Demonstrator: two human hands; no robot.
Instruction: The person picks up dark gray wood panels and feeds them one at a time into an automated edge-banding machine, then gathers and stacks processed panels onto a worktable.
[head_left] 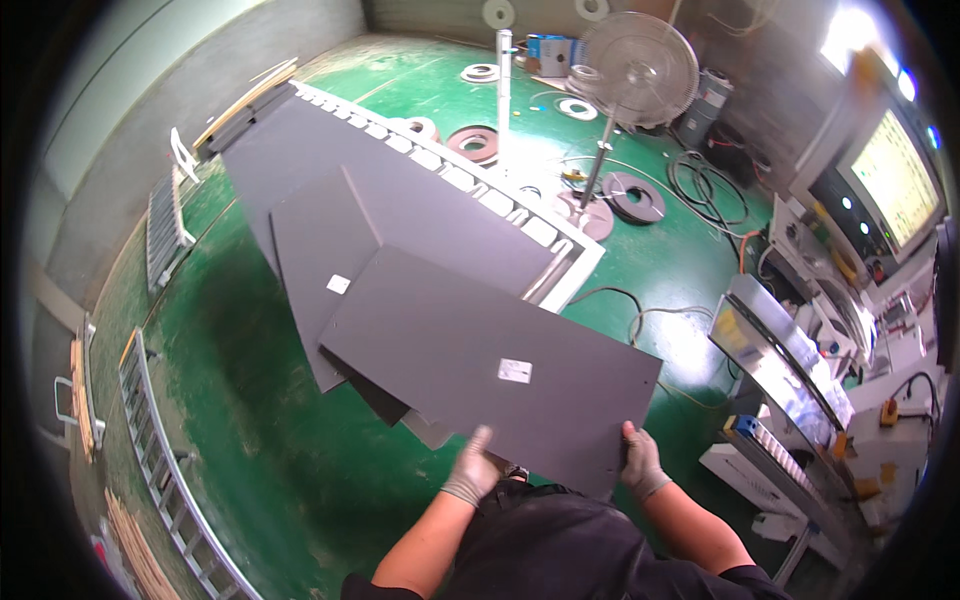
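A flat dark-grey rectangular panel (430,330) with a white label (515,371) spans the space in front of me. My left hand (473,470), in a pale glove, is closed on its near edge, thumb on top, fingers mostly hidden below. At the right end my right hand (642,462), gloved too, grips the panel's short side. The panel's far left part overlaps another grey panel (300,240), which has its own white label (338,285) and lies at an angle. Corners of further panels (380,403) stick out beneath.
Below the panels is a long grey-topped table (400,160) with a white slotted edge. Beyond it stand a fan (640,70), a white post (504,90) and rolls of edging (632,197) on the green floor. A machine with a lit screen (895,180) is right; metal racks (165,450) are left.
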